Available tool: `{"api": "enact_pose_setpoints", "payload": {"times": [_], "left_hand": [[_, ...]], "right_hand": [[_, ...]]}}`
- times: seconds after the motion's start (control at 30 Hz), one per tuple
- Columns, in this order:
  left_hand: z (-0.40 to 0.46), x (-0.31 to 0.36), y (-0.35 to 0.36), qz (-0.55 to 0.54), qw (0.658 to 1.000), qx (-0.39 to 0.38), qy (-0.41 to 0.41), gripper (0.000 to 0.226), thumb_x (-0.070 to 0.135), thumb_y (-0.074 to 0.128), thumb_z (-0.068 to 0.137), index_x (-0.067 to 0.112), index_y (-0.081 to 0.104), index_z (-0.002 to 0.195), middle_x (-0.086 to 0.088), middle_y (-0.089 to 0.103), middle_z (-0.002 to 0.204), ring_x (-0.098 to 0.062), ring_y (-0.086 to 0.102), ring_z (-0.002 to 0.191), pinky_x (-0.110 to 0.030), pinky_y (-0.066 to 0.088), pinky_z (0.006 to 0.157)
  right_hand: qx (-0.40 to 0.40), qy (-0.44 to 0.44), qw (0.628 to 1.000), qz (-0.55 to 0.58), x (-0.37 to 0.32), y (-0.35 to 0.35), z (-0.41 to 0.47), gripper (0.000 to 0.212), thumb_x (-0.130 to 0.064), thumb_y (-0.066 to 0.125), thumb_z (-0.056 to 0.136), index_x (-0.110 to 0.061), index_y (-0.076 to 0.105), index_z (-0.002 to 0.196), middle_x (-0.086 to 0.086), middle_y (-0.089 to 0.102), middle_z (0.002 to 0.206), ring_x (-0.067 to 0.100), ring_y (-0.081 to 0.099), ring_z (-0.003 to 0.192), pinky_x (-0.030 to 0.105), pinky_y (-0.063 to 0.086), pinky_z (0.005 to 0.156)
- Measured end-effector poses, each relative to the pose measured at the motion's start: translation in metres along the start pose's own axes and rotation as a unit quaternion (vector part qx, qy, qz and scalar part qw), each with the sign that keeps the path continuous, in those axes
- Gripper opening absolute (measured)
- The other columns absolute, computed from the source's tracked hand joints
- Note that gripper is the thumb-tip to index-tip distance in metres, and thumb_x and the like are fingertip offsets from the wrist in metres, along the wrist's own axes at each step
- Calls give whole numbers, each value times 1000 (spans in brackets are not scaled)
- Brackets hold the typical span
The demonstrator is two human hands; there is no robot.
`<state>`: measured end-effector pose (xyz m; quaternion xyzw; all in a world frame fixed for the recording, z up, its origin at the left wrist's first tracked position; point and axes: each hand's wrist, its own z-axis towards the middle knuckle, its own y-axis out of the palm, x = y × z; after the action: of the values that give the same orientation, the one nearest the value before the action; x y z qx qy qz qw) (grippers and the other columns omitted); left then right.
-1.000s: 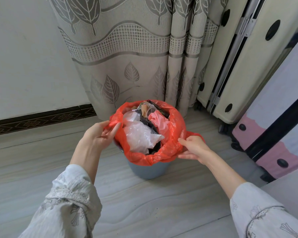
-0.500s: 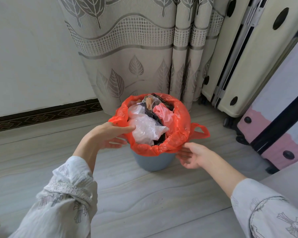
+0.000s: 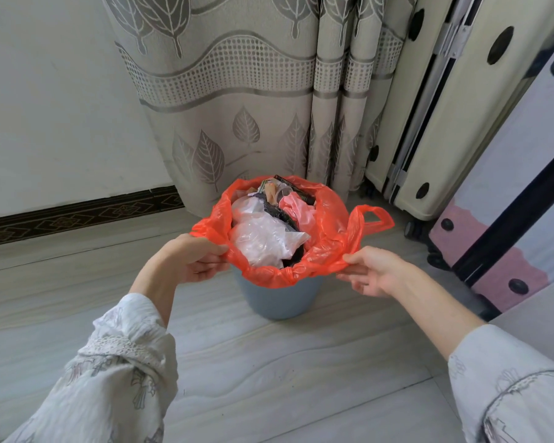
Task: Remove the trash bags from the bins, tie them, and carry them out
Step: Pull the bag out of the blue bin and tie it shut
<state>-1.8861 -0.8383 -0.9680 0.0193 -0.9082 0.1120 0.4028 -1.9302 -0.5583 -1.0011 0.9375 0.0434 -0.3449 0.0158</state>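
While gripped both sides, bag (image 3: 328, 238).

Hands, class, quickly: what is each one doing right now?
Left hand: closed, pinching the near-left rim of the red trash bag.
Right hand: closed, pinching the bag's near-right rim.

Lighting: soft, even daylight; my view is bright throughout. Shadows: faint, under the bin (image 3: 277, 298) on the floor (image 3: 269, 378). Glare: mild sheen on floor. Distortion: wide-angle bowing at edges, curtain (image 3: 237, 91) and suitcase (image 3: 445, 107) leaning. Focus: slightly soft overall.
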Motion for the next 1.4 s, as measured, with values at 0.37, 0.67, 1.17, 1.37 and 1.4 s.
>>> {"api": "enact_pose_setpoints", "payload": {"times": [0.37, 0.67, 1.17, 1.37, 1.4], "left_hand": [[3, -4, -5, -89, 995, -32, -17, 10, 6, 56, 88, 3, 57, 78, -9, 70, 56, -16, 69, 50, -21, 56, 47], [11, -11, -11, -206, 978, -31, -9, 18, -5, 46, 90, 1, 51, 74, -10, 51, 63, -20, 69, 51, -20, 54, 43], [4, -10, -8, -166, 984, -61, 12, 12, -4, 45, 90, -3, 54, 82, -14, 69, 56, -21, 70, 54, -30, 59, 56], [2, -11, -7, -175, 983, -52, -7, 22, -6, 41, 92, -1, 49, 72, -9, 58, 38, -15, 64, 41, -28, 57, 58], [1, -12, -9, -174, 983, -54, -12, 21, -6, 41, 92, -1, 49, 73, -10, 59, 40, -16, 65, 42, -28, 57, 56]], "right_hand": [[8, -18, 992, 124, -11, 1, -4, 20, 0, 37, 93, -5, 51, 79, 11, 58, 77, 21, 55, 68, 22, 38, 55], [30, -2, 992, 120, -14, -4, -5, 26, -2, 33, 94, -4, 48, 73, 7, 48, 68, 15, 46, 58, 11, 40, 34], [11, -14, 990, 142, -13, -8, -7, 21, -2, 32, 97, -7, 45, 81, 11, 58, 82, 21, 58, 71, 18, 45, 40], [-4, -7, 986, 166, -11, -6, -5, 24, 0, 31, 96, -9, 46, 80, 5, 63, 75, 19, 66, 49, 10, 25, 28], [-4, -5, 985, 171, -10, -6, -4, 25, 0, 31, 96, -9, 47, 79, 5, 66, 68, 16, 65, 41, 9, 25, 28]]}}
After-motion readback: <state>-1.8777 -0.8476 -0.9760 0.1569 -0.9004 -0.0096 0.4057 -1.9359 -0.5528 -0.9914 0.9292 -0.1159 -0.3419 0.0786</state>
